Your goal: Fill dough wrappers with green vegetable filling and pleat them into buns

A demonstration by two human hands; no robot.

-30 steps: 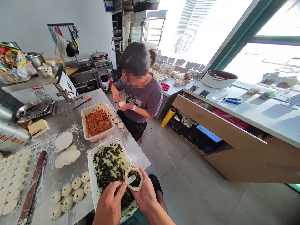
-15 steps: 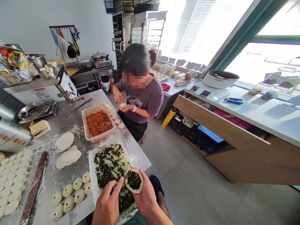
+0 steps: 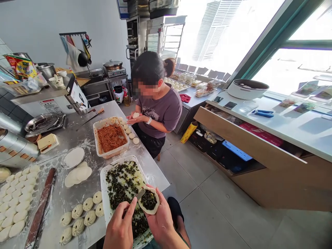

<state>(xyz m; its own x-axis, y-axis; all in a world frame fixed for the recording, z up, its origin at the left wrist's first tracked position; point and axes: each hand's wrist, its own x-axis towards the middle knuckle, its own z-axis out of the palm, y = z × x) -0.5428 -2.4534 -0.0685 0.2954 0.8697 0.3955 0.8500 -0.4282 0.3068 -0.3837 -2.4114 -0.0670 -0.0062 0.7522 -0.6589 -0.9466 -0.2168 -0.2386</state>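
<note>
My right hand (image 3: 164,218) cups a round dough wrapper (image 3: 153,209) holding a mound of dark green chopped filling (image 3: 148,200). My left hand (image 3: 120,221) is closed around a small filling spatula; its flat metal blade (image 3: 140,194) meets the wrapper's left edge, and the handle is mostly hidden by my fingers. Beneath both hands stands a white tub (image 3: 103,183) of the same chopped greens (image 3: 120,183). Left of the tub, several pleated buns (image 3: 89,218) sit in rows on the metal table (image 3: 90,143).
Flat wrappers (image 3: 77,174), a rolling pin (image 3: 41,207) and rows of dough pieces (image 3: 19,200) lie leftward. Beyond the tub is a container (image 3: 124,148) of reddish-brown filling. A co-worker (image 3: 158,107) across the corner holds dough. A knife (image 3: 92,116) lies farther back.
The view has shifted slightly, so the surroundings sit lower and to the right. Both hands keep their hold, the blade still by the wrapper. The co-worker's hands have changed position around the dough.
</note>
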